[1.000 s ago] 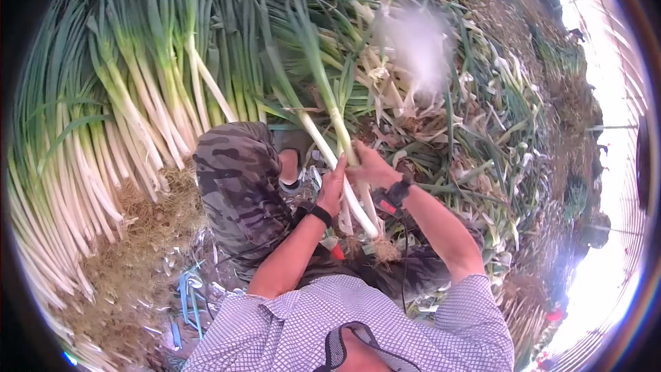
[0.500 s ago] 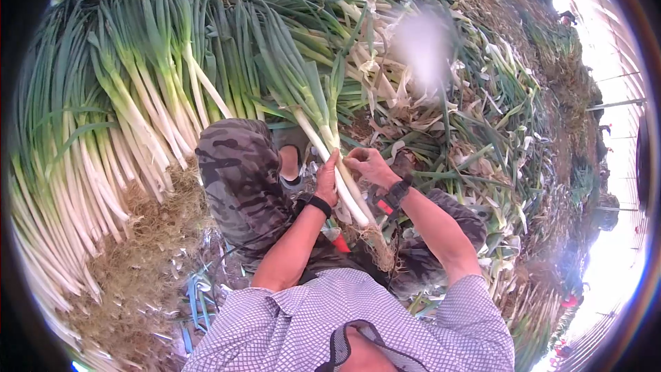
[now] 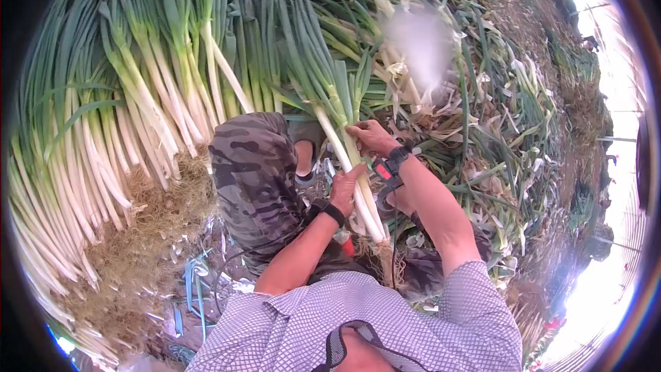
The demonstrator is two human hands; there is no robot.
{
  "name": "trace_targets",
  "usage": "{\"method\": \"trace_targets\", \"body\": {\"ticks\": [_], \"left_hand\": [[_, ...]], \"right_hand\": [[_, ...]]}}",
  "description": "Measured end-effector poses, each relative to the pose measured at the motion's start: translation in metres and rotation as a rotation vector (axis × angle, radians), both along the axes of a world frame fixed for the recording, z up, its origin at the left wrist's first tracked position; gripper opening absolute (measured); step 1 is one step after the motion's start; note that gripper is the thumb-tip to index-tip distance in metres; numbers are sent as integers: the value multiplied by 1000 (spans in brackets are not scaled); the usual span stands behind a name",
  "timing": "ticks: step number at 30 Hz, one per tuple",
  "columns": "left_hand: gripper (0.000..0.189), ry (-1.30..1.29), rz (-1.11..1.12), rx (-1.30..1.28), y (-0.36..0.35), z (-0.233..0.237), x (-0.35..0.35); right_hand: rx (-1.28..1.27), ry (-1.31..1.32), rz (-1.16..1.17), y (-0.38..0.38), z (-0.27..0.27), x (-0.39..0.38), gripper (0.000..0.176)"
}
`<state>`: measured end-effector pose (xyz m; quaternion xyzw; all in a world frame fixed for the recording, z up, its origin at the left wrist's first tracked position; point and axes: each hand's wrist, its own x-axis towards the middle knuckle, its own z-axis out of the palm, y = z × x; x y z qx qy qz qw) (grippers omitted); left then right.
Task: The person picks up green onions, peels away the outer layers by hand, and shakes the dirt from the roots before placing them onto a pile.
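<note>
A few long green onions (image 3: pixel 368 217) lie across my lap, their green leaves pointing away from me and their stringy roots (image 3: pixel 383 262) near my shirt. My left hand (image 3: pixel 345 189) is wrapped around the white stalks, about midway down. Farther up, where white turns to green, my right hand (image 3: pixel 372 138) pinches the outer layer of a stalk with closed fingers. The right wrist wears a dark watch (image 3: pixel 398 156), the left a black band (image 3: pixel 333 215). A red-and-black object (image 3: pixel 383 170) hangs close below the watch.
On the left, a long row of green onions (image 3: pixel 155 120) lies with the roots toward me. Peeled leaves and dry skins (image 3: pixel 475 158) are heaped on the right. Blue-green strips (image 3: pixel 196 282) litter the soil. My camouflage-clad knee (image 3: pixel 251 165) stands between row and heap.
My right hand has moved up the stalks toward the leaves, while my left hand sits a little lower on them. The whole view has shifted slightly.
</note>
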<state>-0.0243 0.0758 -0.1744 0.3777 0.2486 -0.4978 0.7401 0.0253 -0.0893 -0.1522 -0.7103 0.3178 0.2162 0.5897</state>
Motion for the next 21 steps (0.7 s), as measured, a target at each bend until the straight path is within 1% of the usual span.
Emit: {"method": "trace_targets", "body": {"ticks": [1, 2, 5, 6, 9, 10, 13, 14, 20, 21], "left_hand": [[23, 4, 6, -11, 0, 0, 1], [23, -13, 4, -10, -1, 0, 1], [27, 50, 29, -55, -1, 12, 7], [25, 31, 24, -28, -2, 9, 6], [22, -44, 19, 63, -5, 1, 3], [21, -80, 18, 98, -5, 2, 3], [24, -168, -31, 199, -3, 0, 1], [25, -187, -30, 217, -3, -1, 1], [29, -223, -46, 261, -2, 6, 3], [30, -224, -45, 259, -3, 7, 2]], "right_hand": [[19, -44, 12, -2, -3, 1, 42], [-18, -93, -39, -1, -6, -3, 35], [170, -28, -274, -20, -45, -25, 32], [130, -14, -232, -19, -39, -28, 32], [-39, -11, -101, 3, 6, -17, 37], [-95, -6, -55, 7, 13, -14, 38], [-273, -189, 148, 7, 5, -9, 33], [-176, -150, 77, 7, 4, -9, 25], [19, -143, 9, -4, -14, -15, 18], [18, -140, 4, -5, -13, -16, 18]]}}
